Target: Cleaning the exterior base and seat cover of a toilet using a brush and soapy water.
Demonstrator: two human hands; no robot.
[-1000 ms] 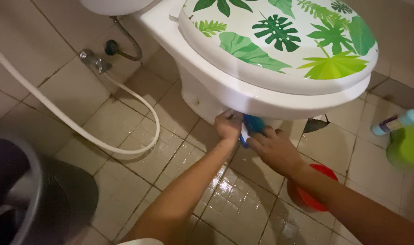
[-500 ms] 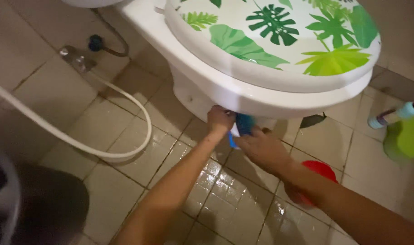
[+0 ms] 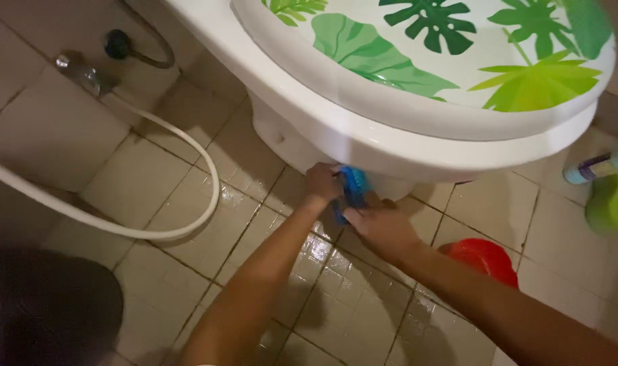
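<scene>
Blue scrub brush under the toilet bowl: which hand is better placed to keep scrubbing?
Probably right. The right hand lies over the blue scrub brush; the left hand sits beside it against the toilet base.

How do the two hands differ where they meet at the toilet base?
The left hand sits higher, tucked close under the toilet bowl's rim, fingers curled beside the blue brush; the right hand lies lower, nearer the wet floor tiles, fingers stretched along the brush. The left forearm rises steeply from below; the right comes in slanting from the lower right. Both touch the brush.
</scene>
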